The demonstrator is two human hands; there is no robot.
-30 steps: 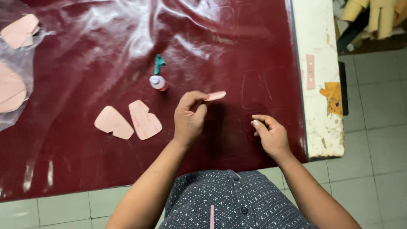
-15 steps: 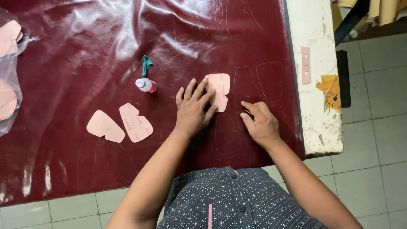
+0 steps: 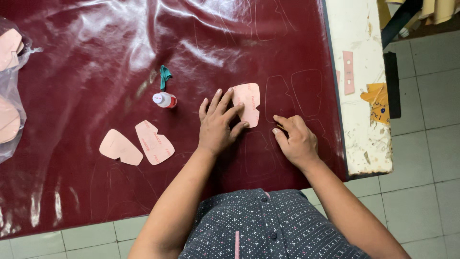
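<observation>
Just right of the small bottle, the left hand presses spread fingers flat on a pink template, its long axis running away from the person; the right hand sits curled beside it.

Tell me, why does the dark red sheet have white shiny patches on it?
In the head view, light from above bounces off the glossy dark red sheet, giving white glare across its top and streaks near its lower left; the left hand and the pink template under it stay sharp and evenly lit, with only soft shadows.
</observation>
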